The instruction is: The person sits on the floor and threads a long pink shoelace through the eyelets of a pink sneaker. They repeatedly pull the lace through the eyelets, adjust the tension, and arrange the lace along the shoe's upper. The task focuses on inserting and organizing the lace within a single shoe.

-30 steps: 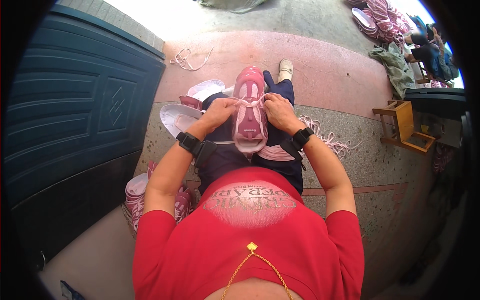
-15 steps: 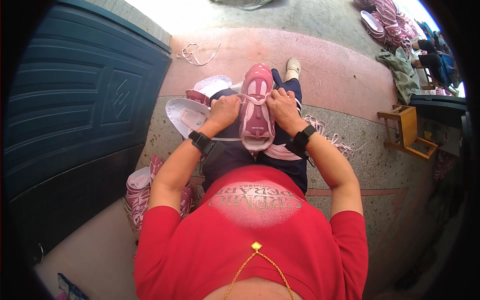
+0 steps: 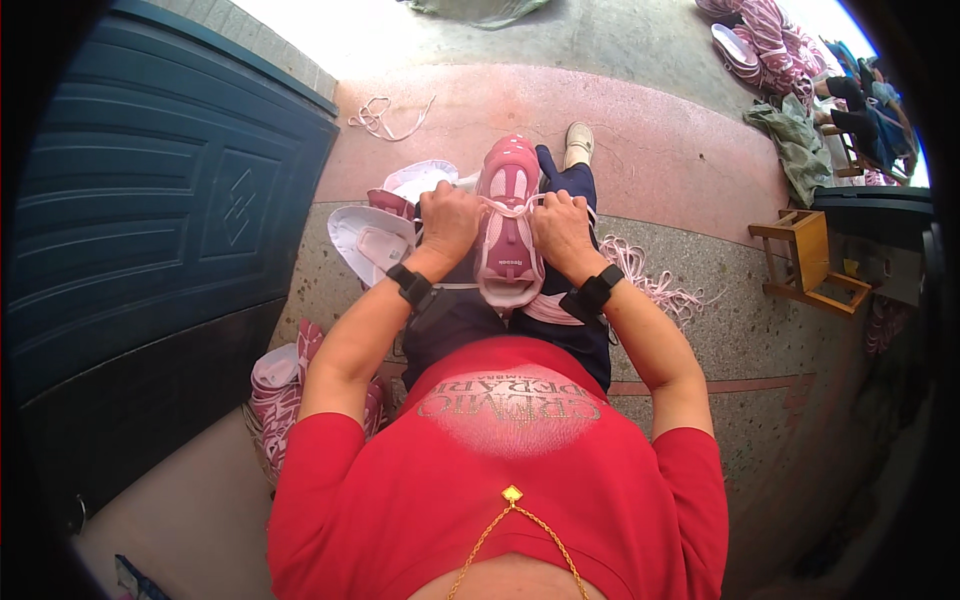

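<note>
A pink shoe upper (image 3: 509,235) with paler mesh panels lies lengthwise on my lap, its toe pointing away from me. Across its front runs a pale pink shoelace (image 3: 507,209), stretched between my two hands. My left hand (image 3: 450,216) is closed on the lace at the shoe's left side. At the right side my right hand (image 3: 563,228) is closed on the other end, fingers pinched. White-lined shoe uppers (image 3: 366,243) lie just left of my left hand. Several loose pink laces (image 3: 655,283) spread out to the right of my leg.
A blue panelled door (image 3: 170,190) stands on the left. Bundled pink uppers (image 3: 277,395) sit by my left elbow, and more are heaped (image 3: 770,50) far right. A wooden stool (image 3: 808,262) lies right, near another person (image 3: 865,115). One loose lace (image 3: 388,119) lies on the floor ahead.
Both hands stay on the lace and have shifted slightly at the shoe's sides. My right hand is a little lower in view. The whole scene has moved slightly left with my head.
</note>
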`<state>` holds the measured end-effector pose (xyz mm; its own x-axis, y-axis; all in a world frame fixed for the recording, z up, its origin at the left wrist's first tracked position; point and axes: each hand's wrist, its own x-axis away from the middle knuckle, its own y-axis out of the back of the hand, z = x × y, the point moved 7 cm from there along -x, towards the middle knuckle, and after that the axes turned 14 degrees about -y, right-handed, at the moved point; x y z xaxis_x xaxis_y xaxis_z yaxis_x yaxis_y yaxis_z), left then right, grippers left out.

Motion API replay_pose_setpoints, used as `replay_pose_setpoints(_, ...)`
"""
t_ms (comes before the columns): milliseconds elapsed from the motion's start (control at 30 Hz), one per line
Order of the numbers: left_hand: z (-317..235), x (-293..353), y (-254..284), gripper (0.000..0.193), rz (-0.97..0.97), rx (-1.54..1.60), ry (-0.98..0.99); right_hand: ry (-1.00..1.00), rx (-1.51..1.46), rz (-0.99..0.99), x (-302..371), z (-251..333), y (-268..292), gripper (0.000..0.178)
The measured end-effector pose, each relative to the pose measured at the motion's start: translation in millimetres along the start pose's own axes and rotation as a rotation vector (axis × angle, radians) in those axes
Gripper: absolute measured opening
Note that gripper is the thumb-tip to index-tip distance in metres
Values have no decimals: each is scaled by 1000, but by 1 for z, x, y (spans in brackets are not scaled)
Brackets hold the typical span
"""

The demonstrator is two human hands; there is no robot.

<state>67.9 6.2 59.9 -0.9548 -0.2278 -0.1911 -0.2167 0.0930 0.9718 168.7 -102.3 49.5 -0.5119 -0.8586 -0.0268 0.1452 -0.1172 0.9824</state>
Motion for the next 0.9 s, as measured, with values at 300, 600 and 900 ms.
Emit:
replay_pose_setpoints(300, -25, 10, -13, 17, 331, -96, 15, 2, -149, 265, 4, -14, -22, 26)
replay_pose_setpoints(600, -10, 11, -6, 18, -30, 398, -108, -61, -651, 20, 14, -28, -22, 18)
replay_pose_setpoints(900, -44, -38, -17, 11, 227, 251, -230, -264, -821, 22, 21, -28, -23, 11)
